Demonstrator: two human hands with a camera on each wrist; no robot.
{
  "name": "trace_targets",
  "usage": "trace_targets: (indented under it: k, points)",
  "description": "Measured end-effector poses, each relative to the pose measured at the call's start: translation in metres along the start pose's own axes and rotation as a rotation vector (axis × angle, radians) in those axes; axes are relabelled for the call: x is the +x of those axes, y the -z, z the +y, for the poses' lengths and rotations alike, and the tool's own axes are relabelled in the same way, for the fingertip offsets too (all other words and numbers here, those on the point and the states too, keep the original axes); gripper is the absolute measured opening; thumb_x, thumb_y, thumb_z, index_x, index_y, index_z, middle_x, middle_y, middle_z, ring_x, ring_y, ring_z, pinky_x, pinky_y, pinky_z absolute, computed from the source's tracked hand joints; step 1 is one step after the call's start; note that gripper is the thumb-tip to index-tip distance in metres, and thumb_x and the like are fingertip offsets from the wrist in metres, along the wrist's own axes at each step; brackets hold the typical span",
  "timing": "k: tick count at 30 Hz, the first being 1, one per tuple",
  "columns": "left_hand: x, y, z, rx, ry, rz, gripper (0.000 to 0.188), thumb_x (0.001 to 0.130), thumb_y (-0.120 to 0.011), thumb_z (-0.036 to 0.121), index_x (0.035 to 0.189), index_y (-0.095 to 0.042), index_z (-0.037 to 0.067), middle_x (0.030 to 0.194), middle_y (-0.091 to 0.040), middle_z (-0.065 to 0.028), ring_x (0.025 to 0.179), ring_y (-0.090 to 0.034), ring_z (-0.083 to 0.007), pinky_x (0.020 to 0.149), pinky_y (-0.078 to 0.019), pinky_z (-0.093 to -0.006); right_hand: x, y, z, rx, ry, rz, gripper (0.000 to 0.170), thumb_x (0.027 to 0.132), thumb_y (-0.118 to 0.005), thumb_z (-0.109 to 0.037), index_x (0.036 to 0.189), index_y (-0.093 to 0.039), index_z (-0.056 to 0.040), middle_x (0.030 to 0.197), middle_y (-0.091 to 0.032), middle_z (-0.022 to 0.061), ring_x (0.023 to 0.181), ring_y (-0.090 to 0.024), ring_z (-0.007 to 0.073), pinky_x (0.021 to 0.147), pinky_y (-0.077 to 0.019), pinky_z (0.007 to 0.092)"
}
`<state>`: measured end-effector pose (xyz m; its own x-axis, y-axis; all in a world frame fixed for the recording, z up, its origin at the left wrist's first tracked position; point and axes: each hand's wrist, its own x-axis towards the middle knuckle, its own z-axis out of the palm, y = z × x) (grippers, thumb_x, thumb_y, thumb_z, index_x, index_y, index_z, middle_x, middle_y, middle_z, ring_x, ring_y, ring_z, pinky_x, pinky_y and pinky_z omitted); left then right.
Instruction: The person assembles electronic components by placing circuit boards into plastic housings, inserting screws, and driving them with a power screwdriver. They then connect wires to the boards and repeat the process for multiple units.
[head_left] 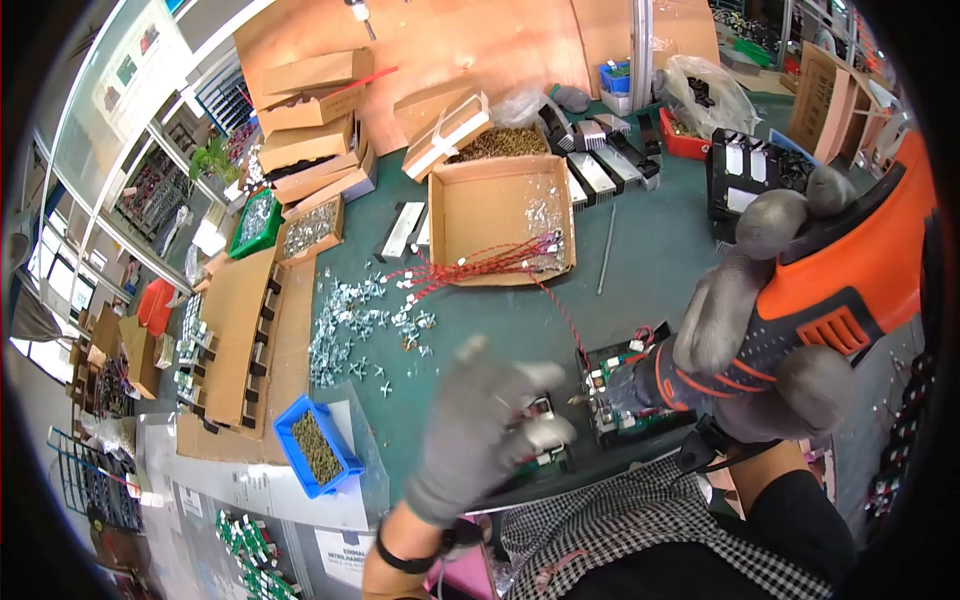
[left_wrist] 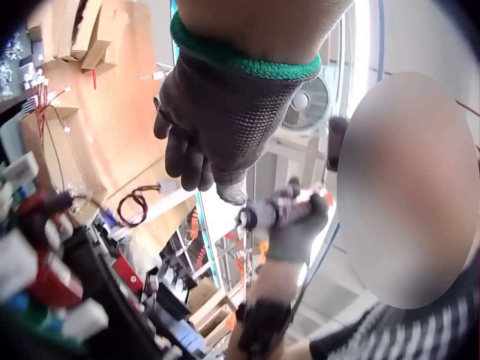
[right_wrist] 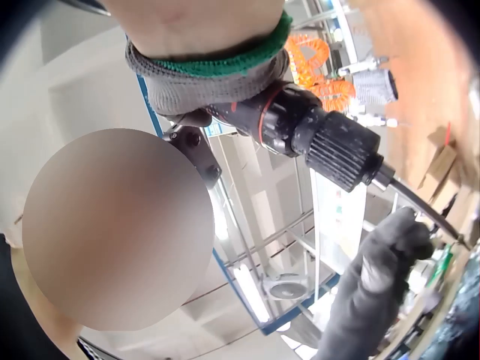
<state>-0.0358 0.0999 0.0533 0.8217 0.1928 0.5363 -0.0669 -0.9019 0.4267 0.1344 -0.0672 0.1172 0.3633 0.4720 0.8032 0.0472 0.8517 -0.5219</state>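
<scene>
My right hand grips an orange and black power screwdriver, its bit pointing left over a black housing with a green circuit board. The driver shows its long bit in the right wrist view. My gloved left hand, blurred, is just left of the bit, over another housing with a board. In the left wrist view the left hand has bent fingers, thumb and forefinger close together; whether they pinch something small cannot be told. Twisted red wires run to the housing.
An open cardboard box holds red wires at its front edge. Silvery small parts lie scattered to the left, near a blue bin of screws. A thin rod lies right of the box. Black housings stand at the right.
</scene>
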Motion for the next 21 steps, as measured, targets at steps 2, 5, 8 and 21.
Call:
trace_targets:
  k: [2, 5, 8, 21]
  points:
    - [0.034, 0.016, -0.035, -0.04, 0.055, 0.114, 0.011, 0.085, -0.069, 0.02, 0.092, -0.069, 0.012, 0.084, -0.068, -0.0035, 0.086, -0.065, -0.0248, 0.093, -0.0473, -0.0444, -0.004, 0.006, 0.001, -0.045, -0.059, 0.108, 0.081, 0.079, -0.072, -0.007, 0.144, -0.024, -0.0007, 0.128, -0.051, 0.0244, 0.076, -0.071, 0.0288, 0.062, -0.0627, 0.0402]
    - [0.087, -0.021, -0.119, 0.247, 0.088, -0.091, 0.016, 0.086, -0.067, 0.021, 0.099, -0.073, 0.013, 0.093, -0.071, -0.007, 0.094, -0.065, -0.0263, 0.099, -0.0421, -0.041, -0.009, 0.016, 0.005, -0.081, -0.147, 0.211, 0.079, 0.074, -0.071, -0.003, 0.14, -0.028, -0.0006, 0.126, -0.053, 0.0244, 0.076, -0.071, 0.0301, 0.064, -0.0627, 0.0416]
    - [0.115, -0.091, -0.172, 0.5, -0.024, -0.169, 0.014, 0.087, -0.065, 0.02, 0.096, -0.074, 0.015, 0.093, -0.072, -0.0052, 0.096, -0.064, -0.0237, 0.111, -0.0318, -0.0419, -0.013, 0.027, 0.012, -0.085, -0.212, 0.257, 0.078, 0.074, -0.072, -0.002, 0.139, -0.029, -0.0006, 0.124, -0.054, 0.0242, 0.076, -0.071, 0.0302, 0.064, -0.0626, 0.0412]
    - [0.067, 0.048, -0.135, -0.032, -0.03, 0.418, 0.024, 0.075, -0.075, 0.01, 0.099, -0.075, 0.01, 0.089, -0.067, -0.0057, 0.086, -0.062, -0.0274, 0.079, -0.0492, -0.0401, -0.018, 0.01, 0.024, 0.023, -0.292, 0.227, 0.075, 0.071, -0.075, -0.001, 0.135, -0.035, -0.0008, 0.116, -0.058, 0.0233, 0.075, -0.071, 0.031, 0.063, -0.0625, 0.0395]
